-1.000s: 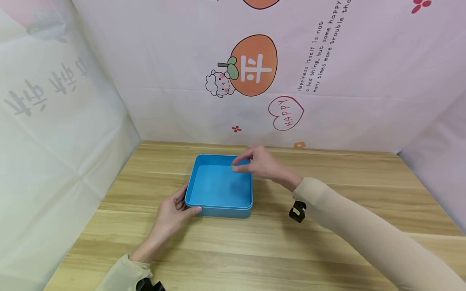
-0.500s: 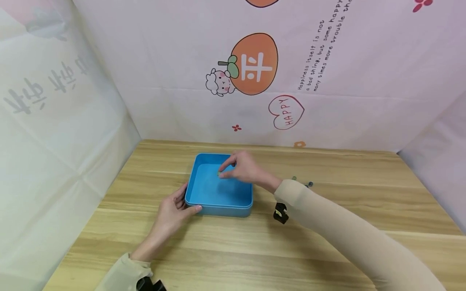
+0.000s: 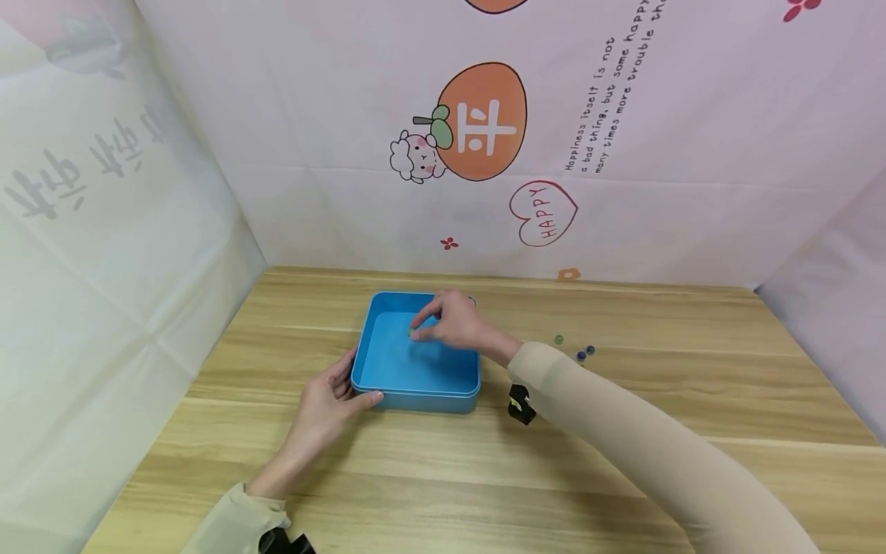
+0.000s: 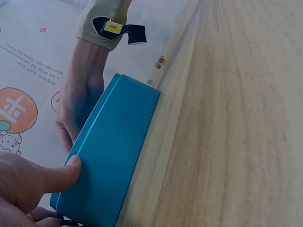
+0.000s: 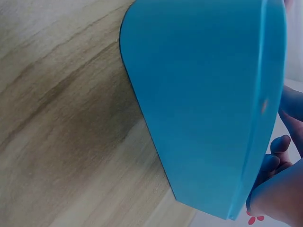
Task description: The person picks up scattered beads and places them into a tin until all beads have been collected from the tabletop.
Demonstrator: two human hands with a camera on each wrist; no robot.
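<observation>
A shallow blue open-topped box point(image 3: 429, 402) sits on the wooden table. My left hand point(image 3: 321, 408) grips its front left corner, thumb over the front wall and fingers along the left side. Reaching in from the right, my right hand point(image 3: 453, 322) pinches a small green marble point(image 3: 411, 332) between thumb and forefinger, over the inside of the box. In the left wrist view the thumb lies against the box's outer wall point(image 4: 118, 142). The box wall point(image 5: 203, 104) fills much of the right wrist view and partly hides my right hand, and the marble does not show there.
Right of the box lie a green marble point(image 3: 558, 339) and two dark blue ones point(image 3: 585, 352), close to my right sleeve point(image 3: 623, 408). A printed white cloth point(image 3: 332, 215) hangs behind the table's back edge, with more cloth at both sides.
My right hand has moved left and slightly down, carrying the green marble further over the box. The marbles on the table have come into view behind the forearm. My left hand stays put.
</observation>
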